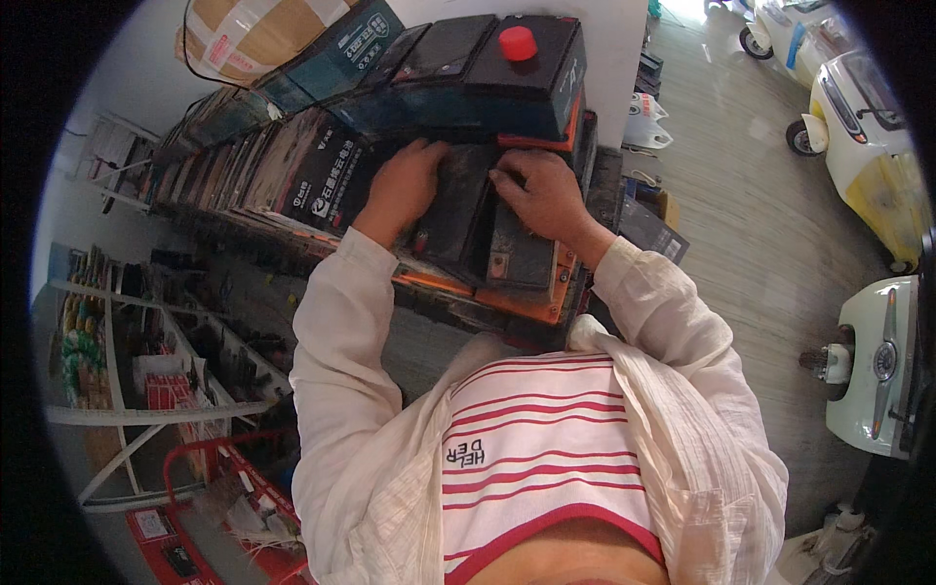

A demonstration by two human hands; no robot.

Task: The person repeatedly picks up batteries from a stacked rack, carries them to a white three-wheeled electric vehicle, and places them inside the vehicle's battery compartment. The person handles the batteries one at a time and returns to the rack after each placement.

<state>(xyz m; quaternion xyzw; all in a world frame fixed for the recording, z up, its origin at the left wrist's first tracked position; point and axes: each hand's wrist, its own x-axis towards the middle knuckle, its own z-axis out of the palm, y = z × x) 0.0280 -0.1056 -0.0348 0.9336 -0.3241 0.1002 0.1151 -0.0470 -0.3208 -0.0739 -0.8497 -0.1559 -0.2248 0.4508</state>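
Black box-shaped batteries lie in front of me on top of orange-cased ones. The middle black battery (455,200) is between my hands, its long side running away from me. My left hand (402,190) grips its far left edge, fingers curled over the side and partly hidden. At its far right corner, my right hand (544,190) has its fingers bent around the edge. Beneath that hand sits another black battery (524,249) with a metal terminal at its near end. An orange battery case (439,283) shows below the pair.
Behind stands a row of dark batteries, one topped by a red cap (518,43). Upright batteries (253,166) are packed to the left. A taped cardboard box (253,34) lies at the far left. White scooters (863,117) stand right; a metal shelf (146,414) is lower left.
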